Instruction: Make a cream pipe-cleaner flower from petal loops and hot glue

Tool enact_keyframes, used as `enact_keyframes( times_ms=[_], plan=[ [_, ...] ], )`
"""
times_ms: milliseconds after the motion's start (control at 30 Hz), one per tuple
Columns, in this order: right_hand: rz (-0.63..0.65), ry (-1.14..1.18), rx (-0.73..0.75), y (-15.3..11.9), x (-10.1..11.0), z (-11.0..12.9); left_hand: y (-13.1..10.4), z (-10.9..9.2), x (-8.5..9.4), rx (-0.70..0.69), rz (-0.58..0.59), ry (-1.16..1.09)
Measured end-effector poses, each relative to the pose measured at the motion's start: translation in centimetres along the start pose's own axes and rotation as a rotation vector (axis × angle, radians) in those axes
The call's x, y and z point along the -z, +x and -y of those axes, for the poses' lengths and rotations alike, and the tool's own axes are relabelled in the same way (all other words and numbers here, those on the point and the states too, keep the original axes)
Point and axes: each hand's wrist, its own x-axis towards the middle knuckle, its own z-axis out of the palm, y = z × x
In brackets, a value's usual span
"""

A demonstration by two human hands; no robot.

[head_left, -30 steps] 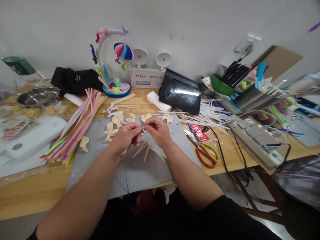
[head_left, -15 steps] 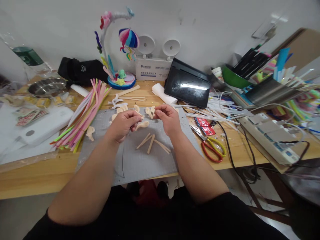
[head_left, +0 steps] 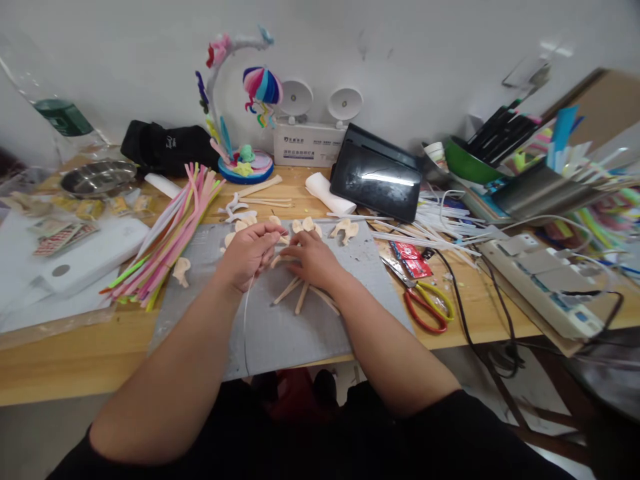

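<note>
- The person's left hand (head_left: 250, 253) pinches one thin wire (head_left: 245, 327), its long line running to 6 o'clock.
- The right hand (head_left: 317, 263) has bent fingers; cannot tell if they grip.
- Below it, at least three sticks (head_left: 301, 299) lie on the mat (head_left: 287, 343), pointing to 8, 7 and 4 o'clock.
- At 2 o'clock, one green bowl (head_left: 470, 167) has black pens (head_left: 494, 139) inside.

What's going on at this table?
Someone is working with both bare hands over a gray mat. The left hand is pinched closed; anything in it is too small to make out. The right hand is low beside a curved cream piece, with thin cream sticks just below it.
</note>
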Motion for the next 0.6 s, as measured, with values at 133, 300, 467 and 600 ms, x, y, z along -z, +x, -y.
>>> enact_keyframes(
  times_ms=[133, 300, 467, 600],
  plan=[
    [-0.014, 0.014, -0.006, 0.2, -0.1, -0.1, -0.1, 0.3, -0.4, 0.071, 0.042, -0.019],
    [-0.048, 0.059, 0.024, 0.3, -0.6, -0.6, -0.2, 0.7, -1.0, 0.128, 0.045, -0.029],
    [0.001, 0.056, 0.075, 0.6, -0.4, -0.3, -0.1, 1.3, -1.4, 0.123, 0.104, -0.028],
    [0.063, -0.021, 0.076, 0.8, -0.3, -0.3, -0.1, 1.6, -1.6, 0.079, 0.114, 0.016]
  ],
)
